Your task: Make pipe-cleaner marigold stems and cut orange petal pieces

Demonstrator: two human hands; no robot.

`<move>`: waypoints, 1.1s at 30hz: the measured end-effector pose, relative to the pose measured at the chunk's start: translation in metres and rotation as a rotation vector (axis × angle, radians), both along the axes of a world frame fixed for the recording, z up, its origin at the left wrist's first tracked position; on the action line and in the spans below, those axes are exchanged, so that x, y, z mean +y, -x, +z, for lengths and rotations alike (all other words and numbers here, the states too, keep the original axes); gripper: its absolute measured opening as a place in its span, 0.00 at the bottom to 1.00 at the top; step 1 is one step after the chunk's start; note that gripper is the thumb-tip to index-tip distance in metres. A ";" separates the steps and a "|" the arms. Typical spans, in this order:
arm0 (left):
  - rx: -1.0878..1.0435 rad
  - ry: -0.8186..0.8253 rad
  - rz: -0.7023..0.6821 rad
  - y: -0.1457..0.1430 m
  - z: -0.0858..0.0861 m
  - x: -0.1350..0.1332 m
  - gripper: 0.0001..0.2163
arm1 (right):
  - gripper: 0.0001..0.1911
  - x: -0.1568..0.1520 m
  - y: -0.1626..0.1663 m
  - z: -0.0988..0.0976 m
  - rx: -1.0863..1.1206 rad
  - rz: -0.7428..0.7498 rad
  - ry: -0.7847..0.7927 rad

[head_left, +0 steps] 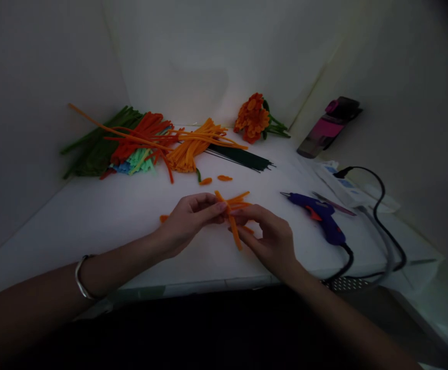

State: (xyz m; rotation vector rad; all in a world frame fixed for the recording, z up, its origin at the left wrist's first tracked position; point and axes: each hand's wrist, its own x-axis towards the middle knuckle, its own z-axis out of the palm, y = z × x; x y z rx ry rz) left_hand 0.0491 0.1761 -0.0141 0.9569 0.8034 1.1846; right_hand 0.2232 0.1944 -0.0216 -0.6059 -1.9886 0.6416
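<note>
Between my two hands, just above the white table, are short orange pipe cleaners (235, 234), some crossing others. My left hand (189, 218) pinches one near its upper end between thumb and fingers. From the other side my right hand (272, 239) closes its fingers on the same piece. More orange lengths (241, 197) stick out behind my right fingers; whether they are held or lie on the table I cannot tell. Two small orange loops (206, 181) lie beyond my hands, and another orange bit (164, 218) shows beside my left hand.
Bundles of orange pipe cleaners (187, 154), red pipe cleaners (141, 136) and green pipe cleaners (96, 154) lie at the back, beside dark green stems (243, 156). An orange flower bouquet (253, 118) rests by the wall. Right are a blue glue gun (320, 210), tweezers (335, 204), a power strip (343, 187) and a bottle (326, 128).
</note>
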 end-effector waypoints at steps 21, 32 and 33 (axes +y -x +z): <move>0.386 -0.299 -0.017 -0.001 0.008 -0.010 0.03 | 0.04 -0.006 0.003 0.008 0.236 -0.087 0.579; 0.354 -0.260 -0.033 -0.001 0.007 -0.007 0.04 | 0.02 -0.005 -0.002 0.020 0.008 -0.001 0.482; 0.357 -0.248 -0.050 0.000 0.008 -0.007 0.05 | 0.02 -0.005 -0.001 0.019 0.043 0.010 0.499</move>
